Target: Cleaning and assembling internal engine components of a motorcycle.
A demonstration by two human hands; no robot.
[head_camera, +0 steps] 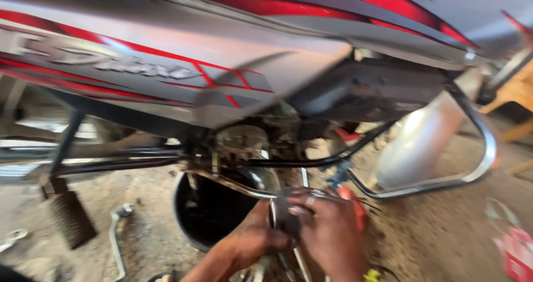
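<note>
Evidently rigid and greasy, the dark cylindrical part (284,212) is clasped around its rim by left hand (252,237) and right hand (330,229) below the motorcycle engine (244,143).

The floor (438,232) is grey, dusty dirt. A round black tub (206,215) sits on it near the middle. A bent metal bar (115,240) lies toward the left edge. A red and white packet (516,248) lies at the right edge.
</note>
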